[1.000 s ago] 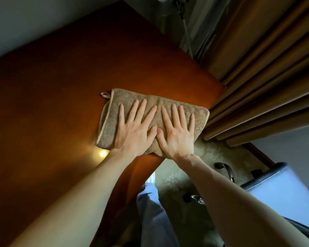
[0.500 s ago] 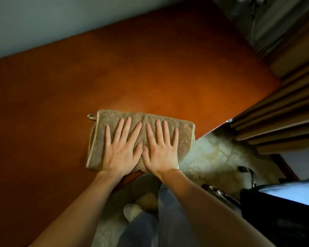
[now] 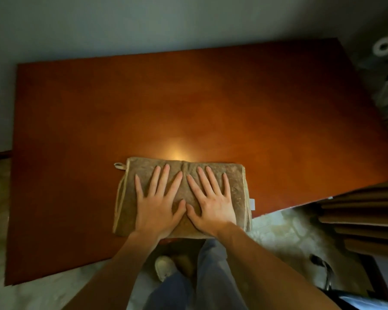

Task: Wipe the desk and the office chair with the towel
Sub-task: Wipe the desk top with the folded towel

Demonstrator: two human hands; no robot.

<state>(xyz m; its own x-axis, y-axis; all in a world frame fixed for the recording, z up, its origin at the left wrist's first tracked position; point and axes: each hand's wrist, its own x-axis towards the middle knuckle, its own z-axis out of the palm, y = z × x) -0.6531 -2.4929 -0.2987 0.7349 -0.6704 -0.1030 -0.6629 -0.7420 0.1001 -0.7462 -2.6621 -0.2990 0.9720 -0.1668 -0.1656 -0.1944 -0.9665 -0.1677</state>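
Down at floor level, nearest the camera, a pale shoe point(image 3: 165, 268) and blue trousers point(image 3: 211, 278) stand on a patterned carpet point(image 3: 278, 233), with a sliver of the office chair point(image 3: 372, 304) at the bottom right corner. Above them, the left hand point(image 3: 157, 206) and the right hand point(image 3: 211, 206) lie flat and side by side on a folded tan towel point(image 3: 235, 184), thumbs almost touching. The fingers point(image 3: 165, 177) are straight and spread apart, pressing down on the cloth rather than gripping it. The towel sits at the near edge of the reddish-brown table point(image 3: 188, 97), roughly midway along it, its hanging loop at the far left corner. A glint of reflected light lies just beyond it, and brown curtains point(image 3: 363, 211) hang to the right, with a grey wall point(image 3: 143, 23) behind. The job appears to be in its first half: the table is being wiped, how much of the top has been covered cannot be told, and the chair looks untouched. Compared with a half-second earlier, the towel and both hands have slid left along the near edge, away from the curtain-side corner, and the view now takes in almost the whole tabletop.
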